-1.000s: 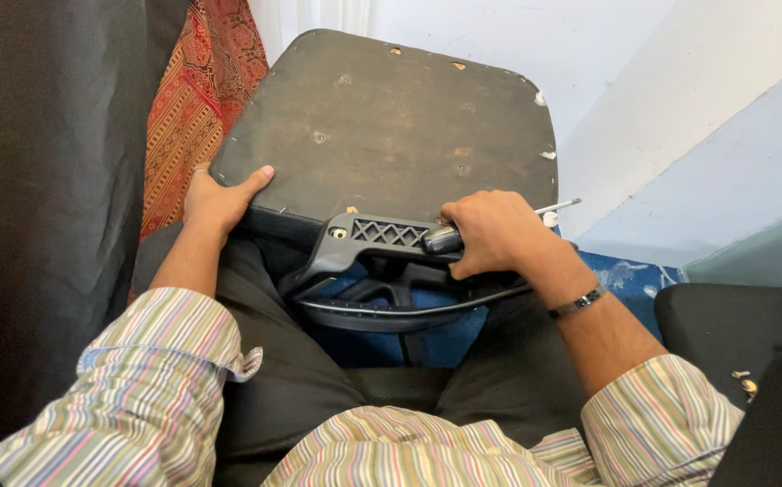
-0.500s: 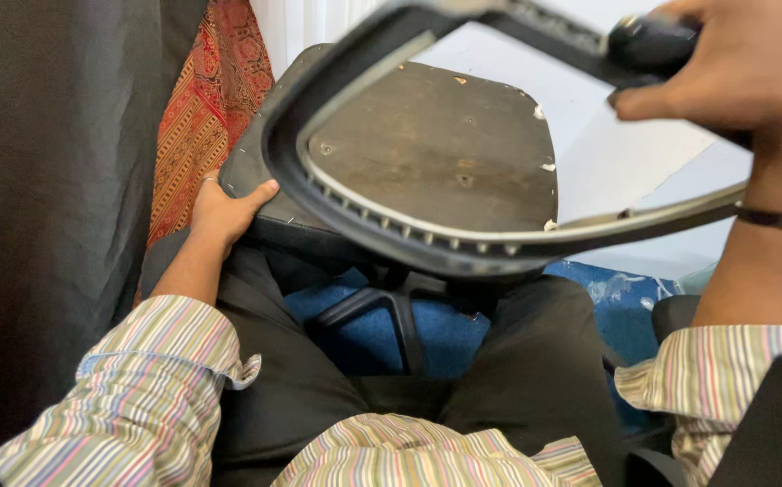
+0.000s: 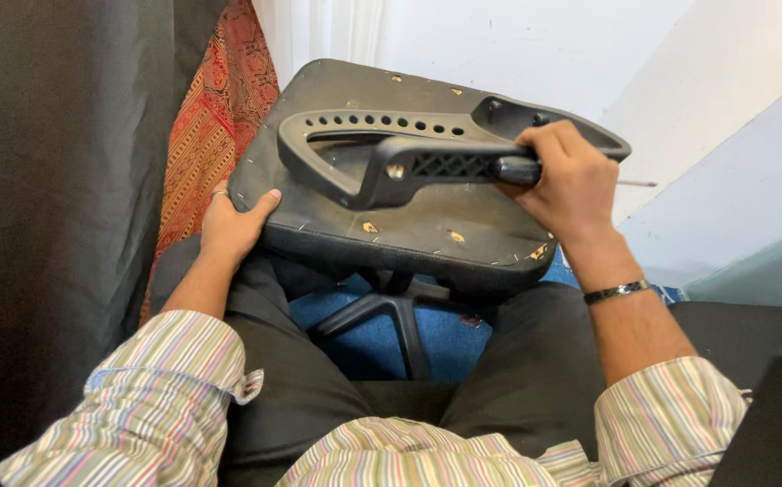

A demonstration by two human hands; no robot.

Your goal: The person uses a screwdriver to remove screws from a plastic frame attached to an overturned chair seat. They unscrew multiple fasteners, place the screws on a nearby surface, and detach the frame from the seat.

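Armrest laid on the underside of an upturned chair seat, held on the lap.

The black plastic armrest [image 3: 409, 153] lies across the seat pan [image 3: 391, 212]; best kept flat and steady, its holes over the seat's. The right hand [image 3: 564, 180] is closed around the armrest's right end together with a dark-handled tool [image 3: 522, 169]; the left hand [image 3: 230, 225] clasps the seat's left edge.

Black plastic armrest [image 3: 391, 153] on a dark brown seat underside [image 3: 427, 216] speckled with pale chips; multicoloured striped shirt sleeves [image 3: 165, 397]; red-and-orange patterned cloth [image 3: 215, 126]; blue floor covering [image 3: 377, 338]; black chair base [image 3: 391, 316]; dark metal bracelet [image 3: 616, 291]
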